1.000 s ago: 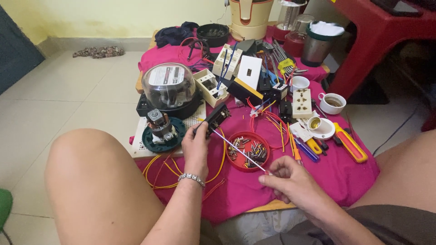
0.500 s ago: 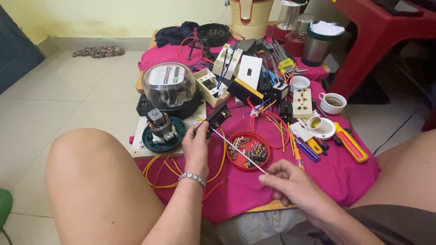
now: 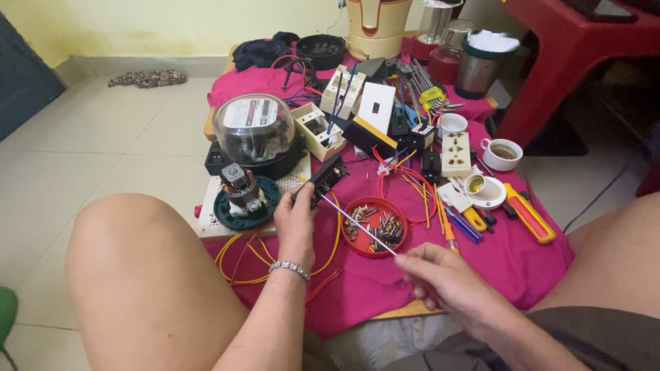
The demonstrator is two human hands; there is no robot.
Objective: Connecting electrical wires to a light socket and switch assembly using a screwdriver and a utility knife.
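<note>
2 hands busy: left hand point(image 3: 297, 218) clenches black switch block point(image 3: 324, 180) near desk point(image 3: 509, 264) centre; right hand point(image 3: 440, 275) pinches thin screwdriver point(image 3: 359, 225), tip at block. Terminal screw in hand; turning calls for steady alignment.

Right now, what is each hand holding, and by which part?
The left hand grips a small black rectangular electrical part by its near end; the right hand pinches a thin white wire at its near end.

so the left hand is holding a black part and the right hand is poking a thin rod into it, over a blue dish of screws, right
Not quite: the dish of screws is red, not blue, as the head view shows. The rest stands: the left hand holds the black part and the right hand holds the thin rod aimed at it.
</note>
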